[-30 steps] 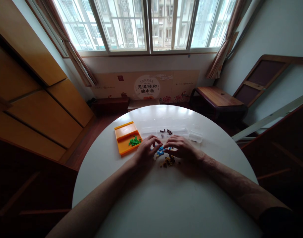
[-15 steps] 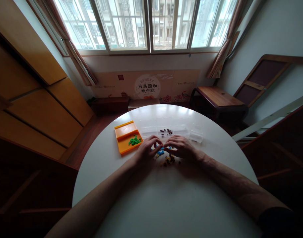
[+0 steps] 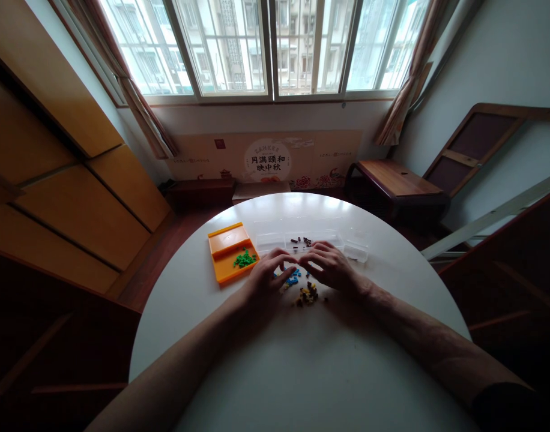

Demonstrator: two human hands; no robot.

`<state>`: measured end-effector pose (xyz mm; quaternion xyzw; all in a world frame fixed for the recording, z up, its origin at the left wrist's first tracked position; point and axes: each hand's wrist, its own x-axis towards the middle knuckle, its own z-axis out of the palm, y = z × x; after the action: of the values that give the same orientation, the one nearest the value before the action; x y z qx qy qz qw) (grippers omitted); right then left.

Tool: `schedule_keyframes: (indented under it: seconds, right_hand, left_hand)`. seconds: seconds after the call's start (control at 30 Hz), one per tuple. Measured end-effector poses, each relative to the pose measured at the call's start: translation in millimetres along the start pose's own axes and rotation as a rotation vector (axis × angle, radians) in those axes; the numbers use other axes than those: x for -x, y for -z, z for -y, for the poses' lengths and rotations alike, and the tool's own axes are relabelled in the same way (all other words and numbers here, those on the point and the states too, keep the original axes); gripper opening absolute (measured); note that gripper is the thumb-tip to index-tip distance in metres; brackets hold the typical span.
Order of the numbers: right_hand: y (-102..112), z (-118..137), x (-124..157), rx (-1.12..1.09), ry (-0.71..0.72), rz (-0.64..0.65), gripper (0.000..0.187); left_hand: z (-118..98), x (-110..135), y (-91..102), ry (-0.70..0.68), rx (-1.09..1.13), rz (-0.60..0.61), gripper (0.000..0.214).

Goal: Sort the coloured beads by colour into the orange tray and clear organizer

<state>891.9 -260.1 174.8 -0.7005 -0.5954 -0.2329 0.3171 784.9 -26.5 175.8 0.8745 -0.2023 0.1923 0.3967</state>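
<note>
The blue pieces [image 3: 293, 278] lie loose on the table just below my meeting fingertips, on my side of them, scattered beside my left thumb; my left hand [image 3: 269, 270] is nearer to them than my right hand [image 3: 329, 264]. They are too small for me to make out a long axis. My fingers are curved, the tips of both hands brought close together above the pieces, and I cannot tell whether a piece is pinched between them. Nearer to me sits a heap of yellow and brown pieces [image 3: 308, 294]. Beyond my hands, dark pieces [image 3: 307, 242] lie in a transparent tray [image 3: 268, 241]; to the left, an orange tray [image 3: 221, 264] holds green pieces [image 3: 245, 258]. All of it rests on a round white table [image 3: 302, 372]. Past its far edge are a printed panel [image 3: 194, 147] under a wide window [image 3: 232, 48], a wooden side table [image 3: 394, 175] to the right and tall cabinets [image 3: 77, 210] to the left.
</note>
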Motion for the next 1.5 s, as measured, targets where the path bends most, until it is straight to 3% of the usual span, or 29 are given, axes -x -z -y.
schedule_keyframes:
  seconds: [0.2,0.3,0.57,1.0,1.27,1.5]
  right_hand:
    - [-2,-14,0,0.178,-0.305,-0.243,0.012]
    - [-3,-22,0,0.239,-0.4,-0.239,0.009]
    - [-5,-18,1,0.181,-0.364,-0.184,0.009]
    - [-2,-14,1,0.084,-0.371,-0.16,0.011]
    - [0,-11,0,0.059,-0.366,-0.152,0.011]
    - [1,-11,-1,0.043,-0.362,-0.127,0.012]
  left_hand:
    - [-6,-1,1.7,-0.009,-0.108,0.045,0.021]
    - [-6,-1,0.4,-0.031,-0.16,0.074,0.021]
    - [0,3,-2.7,-0.106,-0.22,0.089,0.018]
    - [-5,2,-2.5,-0.282,-0.339,0.291,0.027]
    - [-8,2,-5.1,-0.265,-0.371,0.314,0.037]
    - [-8,0,-5.4,-0.226,-0.26,0.293,0.02]
